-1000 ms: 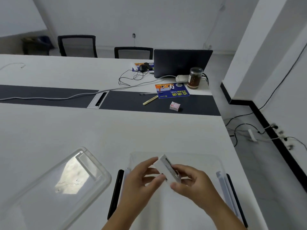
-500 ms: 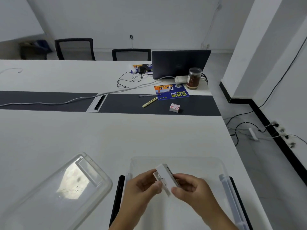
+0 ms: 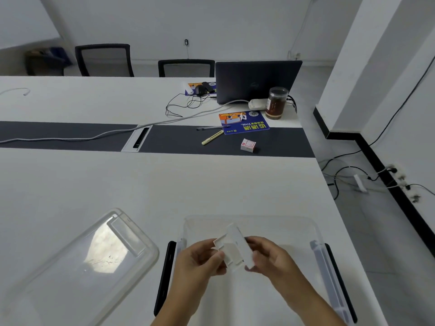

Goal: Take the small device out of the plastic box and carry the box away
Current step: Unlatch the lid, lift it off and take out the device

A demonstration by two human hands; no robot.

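Here both hands pinched the small device above the open box; next, probably, setting it on the worktop.

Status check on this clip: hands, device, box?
Left hand and right hand both gripping small white device above the open plastic box. Lid off, lying left. Box not lifted.

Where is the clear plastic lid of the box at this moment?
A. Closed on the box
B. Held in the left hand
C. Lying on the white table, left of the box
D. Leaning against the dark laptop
C: the clear plastic lid lies flat on the white table, left of the open clear plastic box.
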